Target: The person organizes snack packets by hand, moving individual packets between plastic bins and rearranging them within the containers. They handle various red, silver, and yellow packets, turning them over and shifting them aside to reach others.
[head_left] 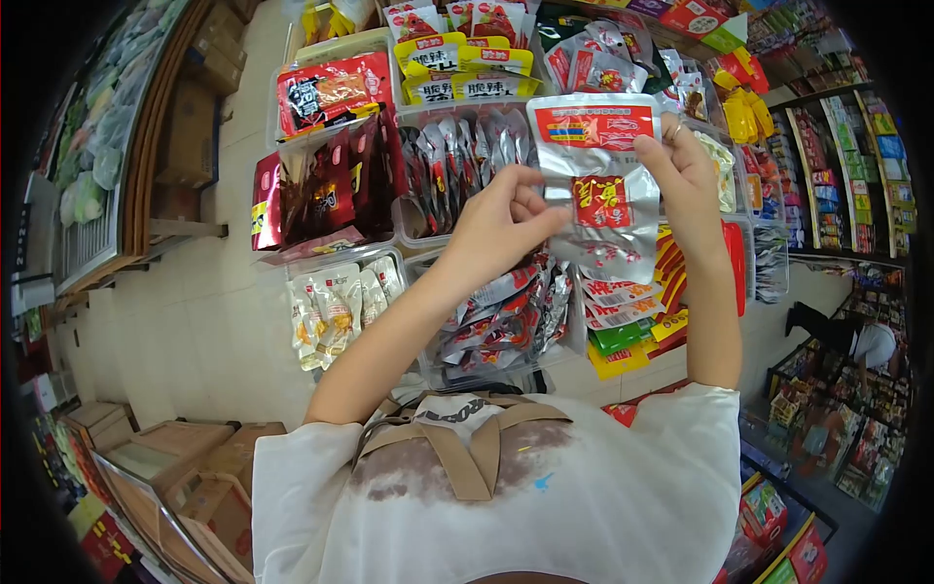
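A silver foil snack packet (601,161) with red printed panels is held up in front of me, above the bins. My right hand (689,180) grips its upper right edge, the thumb on the front and the fingers behind. At the left edge, my left hand (501,222) is closed with curled fingers, its thumb against the foil. Below and left of the packet, a clear bin holds similar silver packets (501,316). Behind my left hand stands a row of upright foil packets (462,161).
Dark red packets (326,185) fill a bin at the left, with white pouches (336,307) nearer me. Yellow packets (467,68) stand at the back. A vegetable shelf (107,146) runs along the far left. Another person (866,341) bends by shelves at the right.
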A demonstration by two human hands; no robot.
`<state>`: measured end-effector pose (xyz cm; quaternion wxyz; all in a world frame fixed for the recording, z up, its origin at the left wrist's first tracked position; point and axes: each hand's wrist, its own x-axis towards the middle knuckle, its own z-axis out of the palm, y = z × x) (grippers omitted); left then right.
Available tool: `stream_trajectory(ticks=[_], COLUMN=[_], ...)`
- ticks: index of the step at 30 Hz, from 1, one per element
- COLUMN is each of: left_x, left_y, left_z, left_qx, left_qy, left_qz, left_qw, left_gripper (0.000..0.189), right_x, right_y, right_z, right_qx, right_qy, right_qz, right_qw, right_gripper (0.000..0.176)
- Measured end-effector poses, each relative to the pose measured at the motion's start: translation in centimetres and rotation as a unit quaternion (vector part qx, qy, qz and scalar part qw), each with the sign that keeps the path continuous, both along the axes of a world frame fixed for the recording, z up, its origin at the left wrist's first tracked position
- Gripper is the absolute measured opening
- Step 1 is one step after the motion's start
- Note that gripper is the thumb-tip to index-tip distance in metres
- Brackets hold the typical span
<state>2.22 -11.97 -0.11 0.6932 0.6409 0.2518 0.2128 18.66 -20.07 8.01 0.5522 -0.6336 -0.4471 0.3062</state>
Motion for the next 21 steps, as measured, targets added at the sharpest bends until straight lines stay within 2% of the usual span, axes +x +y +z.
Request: stream_trajectory(ticks=[1,3,4,6,7,8,10,11,12,13,14,15,16,18,19,20,21], left_x=[0.1,0.2,0.2,0.2,0.2,0.1,-0.1,-0.2,-0.2,-0.3,-0.5,-0.7,-0.9,-0.7,-0.6,-0.6,-0.5], left_y=[0.3,0.3,0.3,0.5,0.7,0.7,0.7,0.8,0.8,0.5,0.0,-0.5,-1.0,-2.2,-2.7,-3.2,-3.6], left_z=[0.0,0.7,0.8,0.9,1.3,1.8,2.4,2.2,1.9,1.7,1.5,1.3,1.2,1.2,1.2,1.2,1.7], left_qx=[-0.009,-0.033,-0.055,-0.049,-0.085,-0.121,-0.143,-0.227,-0.309,-0.358,-0.358,-0.416,-0.472,-0.483,-0.494,-0.506,-0.522], left_qy=[0.025,0.017,0.01,-0.008,-0.021,-0.034,-0.033,-0.027,-0.021,-0.054,-0.055,-0.067,-0.078,-0.078,-0.08,-0.082,-0.073], left_qz=[-0.034,-0.039,-0.041,-0.036,-0.022,-0.008,0.014,0.008,0.002,-0.049,-0.049,-0.091,-0.133,-0.122,-0.114,-0.106,-0.116], left_qw=[0.999,0.999,0.998,0.998,0.996,0.992,0.989,0.973,0.951,0.931,0.931,0.902,0.868,0.864,0.858,0.852,0.842], left_gripper=[0.028,0.025,0.023,0.02,0.019,0.018,0.017,0.017,0.017,0.02,0.02,0.019,0.018,0.019,0.019,0.019,0.018], right_x=[0.1,-0.2,-0.2,0.1,0.3,0.4,0.5,0.4,0.6,1.0,1.6,2.6,2.8,2.4,1.5,1.3,1.1], right_y=[-0.4,-1.0,-1.4,-2.3,-2.6,-2.9,-3.6,-3.8,-4.3,-5.0,-5.5,-5.5,-5.7,-6.1,-6.2,-6.9,-7.9], right_z=[-0.4,-0.5,-0.8,-1.4,-1.4,-1.4,-1.3,-0.7,-1.1,-2.1,-2.8,-2.9,-2.9,-2.2,-2.2,-2.5,-3.3], right_qx=[-0.017,-0.054,-0.054,-0.08,-0.122,-0.123,-0.184,-0.2,-0.2,-0.14,-0.078,-0.064,-0.065,-0.002,0.014,0.013,-0.056], right_qy=[0.038,0.117,0.119,0.083,0.02,0.022,-0.007,-0.094,-0.094,-0.015,0.063,0.116,0.116,0.089,0.044,0.043,-0.013], right_qz=[-0.008,-0.029,-0.03,0.008,0.035,0.035,0.097,0.098,0.097,0.056,0.015,0.06,0.063,0.082,0.026,0.027,0.019], right_qw=[0.999,0.991,0.991,0.993,0.992,0.992,0.978,0.97,0.97,0.988,0.995,0.989,0.989,0.993,0.999,0.999,0.998], right_gripper=[0.018,0.027,0.027,0.033,0.038,0.038,0.041,0.045,0.045,0.046,0.048,0.056,0.056,0.065,0.069,0.069,0.067])
